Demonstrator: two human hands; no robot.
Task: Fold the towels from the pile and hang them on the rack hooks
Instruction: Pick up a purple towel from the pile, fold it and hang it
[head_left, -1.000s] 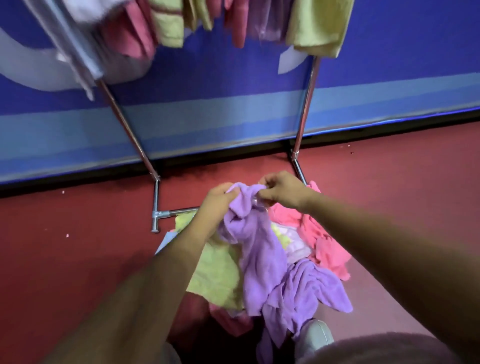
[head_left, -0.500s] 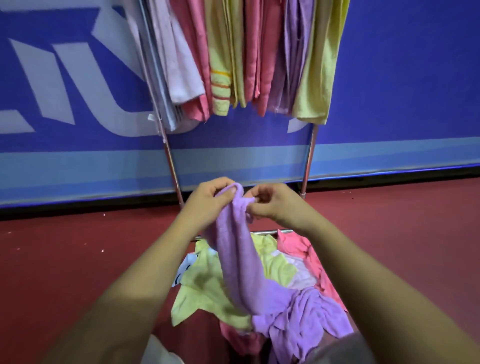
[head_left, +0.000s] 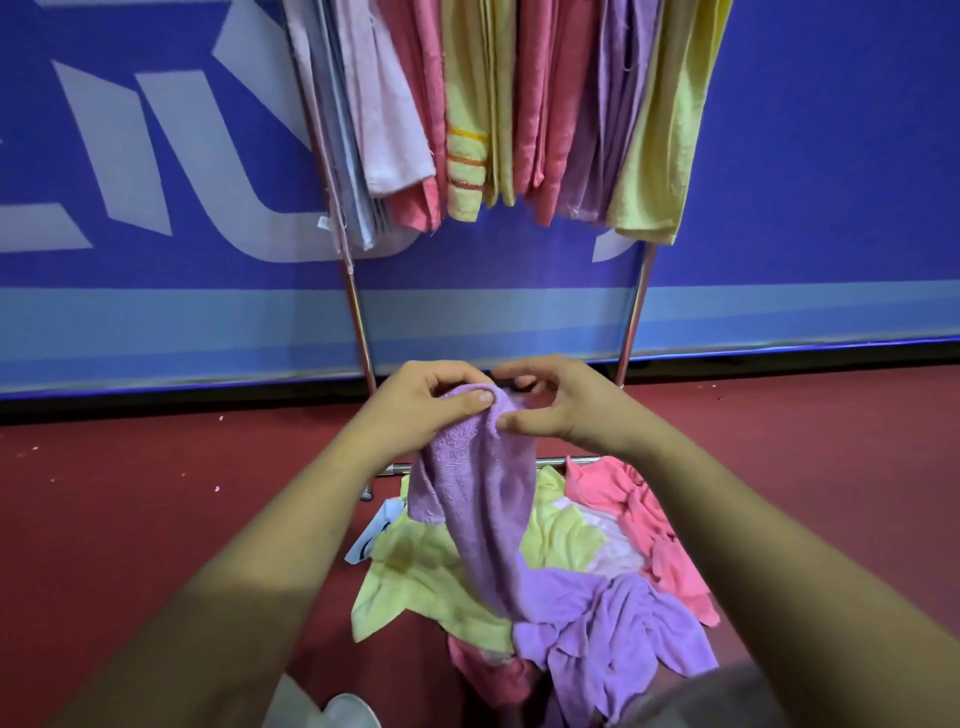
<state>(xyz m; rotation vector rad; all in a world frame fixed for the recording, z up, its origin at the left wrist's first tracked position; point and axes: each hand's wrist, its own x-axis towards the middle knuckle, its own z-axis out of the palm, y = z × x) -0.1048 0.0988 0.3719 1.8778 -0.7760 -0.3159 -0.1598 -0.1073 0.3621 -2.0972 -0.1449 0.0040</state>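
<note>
Head view: left hand (head_left: 415, 402), right hand (head_left: 563, 397) grips pinching purple towel (head_left: 480, 499) top edge; pile (head_left: 566, 561) below, apparently touching.

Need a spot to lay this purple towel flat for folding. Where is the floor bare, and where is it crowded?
Bare red floor lies left of the pile, up to the banner wall; more lies right of the pink towels. Between the rack legs it is crowded, and hanging towels pack the rail.
</note>
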